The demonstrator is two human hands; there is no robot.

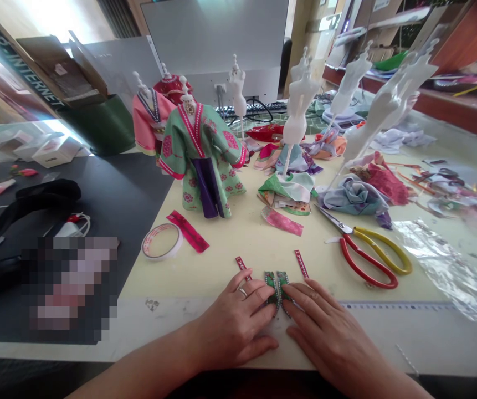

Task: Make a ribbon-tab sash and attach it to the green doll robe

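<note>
Two small green patterned fabric pieces with beaded trim lie side by side near the table's front edge, the left piece [269,279] and the right piece [282,279]. My left hand [242,318] rests flat with its fingertips on the left piece, a ring on one finger. Its index finger touches a narrow red strip [240,262]. Lying flat too, my right hand [329,327] has its fingertips on the right piece. Another red strip [300,261] runs out from beside its index finger. The fingers partly cover the green pieces.
Red-and-yellow scissors [369,257] and a clear plastic bag [437,266] lie to the right. A tape roll [162,242] and pink fabric [188,231] are at left. Behind stand a mannequin in a green robe [213,144], bare white mannequins [298,111] and fabric heaps [352,194].
</note>
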